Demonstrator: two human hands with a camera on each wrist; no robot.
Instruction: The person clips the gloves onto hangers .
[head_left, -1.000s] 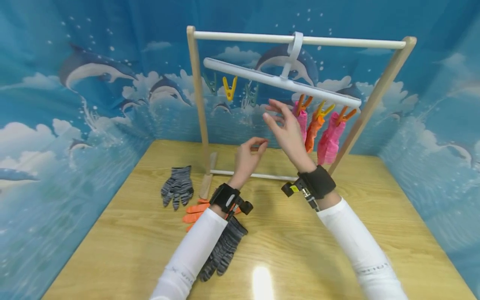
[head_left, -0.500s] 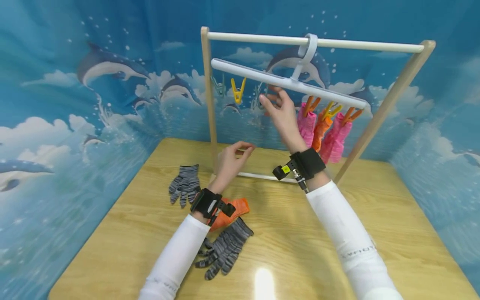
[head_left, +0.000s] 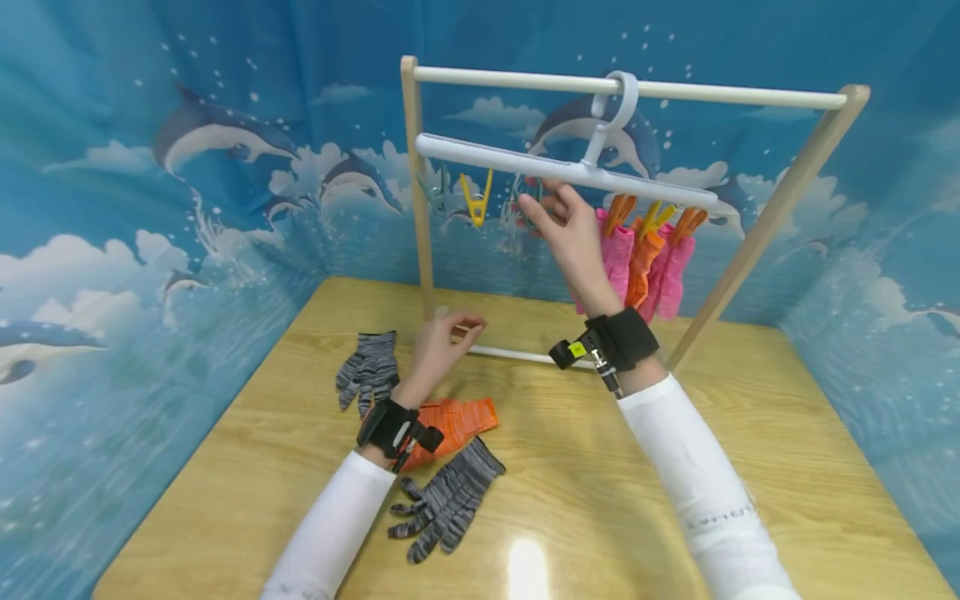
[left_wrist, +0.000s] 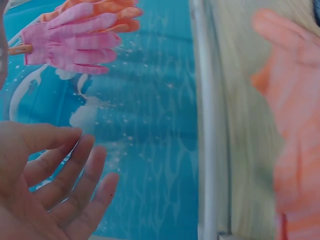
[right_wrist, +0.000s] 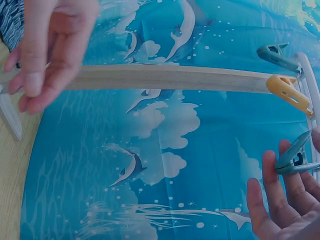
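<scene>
My right hand point(head_left: 567, 221) is up under the white hanger point(head_left: 517, 158), with its thumb and fingers around a green clothespin point(right_wrist: 294, 156) that hangs there. In the right wrist view the fingers lie behind the pin and the thumb shows at its handle end. My left hand point(head_left: 442, 346) is empty, low over the table's left side, thumb close to the index finger and the others loosely bent. Below its wrist lies an orange glove point(head_left: 465, 425), partly hidden by the arm. A grey-black striped glove point(head_left: 453, 496) lies in front of it, another striped glove point(head_left: 367, 367) to the left.
A yellow clothespin point(head_left: 476, 200) and another green clothespin point(head_left: 435, 187) hang at the hanger's left. On its right, pink gloves point(head_left: 671, 275) and an orange glove point(head_left: 641, 271) hang from pins. A wooden-legged rack point(head_left: 780, 200) carries the hanger. Dolphin-print curtains point(head_left: 225, 217) surround the table point(head_left: 645, 517).
My right hand has moved in to the green clothespin, and the hanger's left end has dipped. My left hand has moved down and left, toward the gloves on the table.
</scene>
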